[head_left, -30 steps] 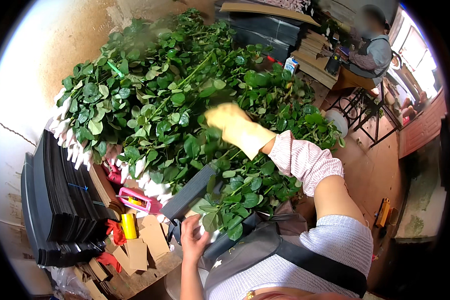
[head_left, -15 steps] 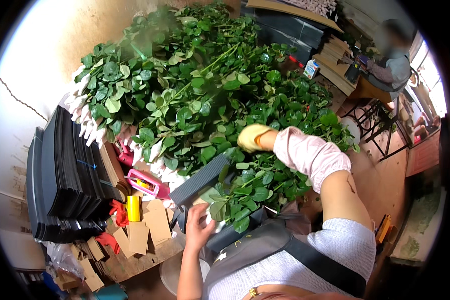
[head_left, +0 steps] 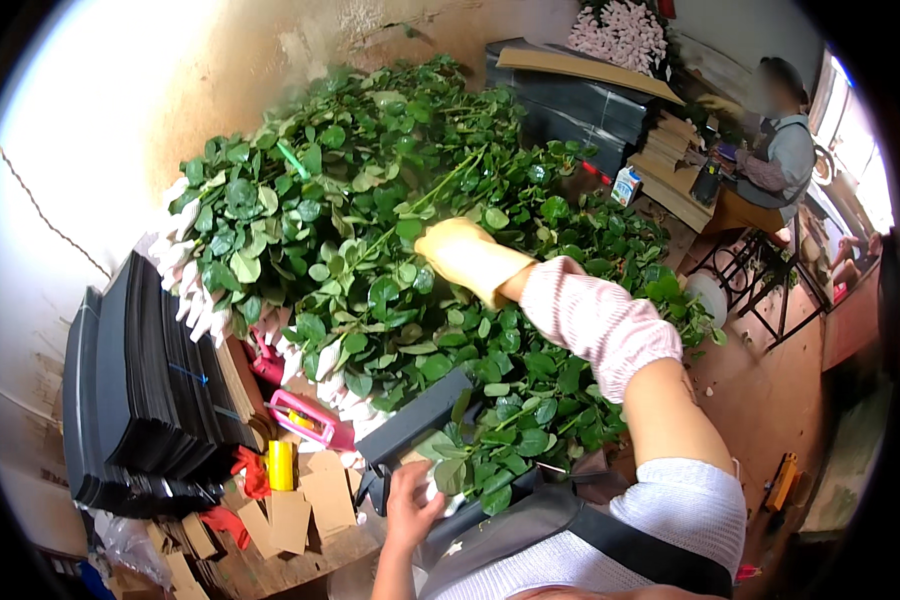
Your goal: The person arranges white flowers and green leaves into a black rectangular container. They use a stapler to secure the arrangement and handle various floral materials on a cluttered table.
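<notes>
A large heap of leafy green rose stems [head_left: 370, 200] covers the table, with white-wrapped flower heads [head_left: 202, 315] along its left side. My right hand [head_left: 462, 258], in a yellow glove with a pink striped sleeve behind it, reaches onto the middle of the heap; its fingertips are hidden among the leaves. Close to my body, my bare left hand [head_left: 410, 505] curls around a white-wrapped flower head [head_left: 433, 487] at the end of a smaller leafy bunch [head_left: 530, 430]. That bunch lies beside a dark grey ribbed board [head_left: 415, 415], which stands between it and the heap.
Stacks of black sheets [head_left: 160, 380] stand at left. Near them lie a pink tape dispenser [head_left: 312, 420], a yellow roll [head_left: 281, 466] and brown cardboard pieces [head_left: 325, 490]. Farther right are a milk carton [head_left: 625, 186], a dark stack [head_left: 560, 105] and another person [head_left: 785, 150] seated working.
My right hand has moved left and farther out over the heap. My left hand stays at the white-wrapped flower head. The whole view has shifted slightly, showing more of the back wall.
</notes>
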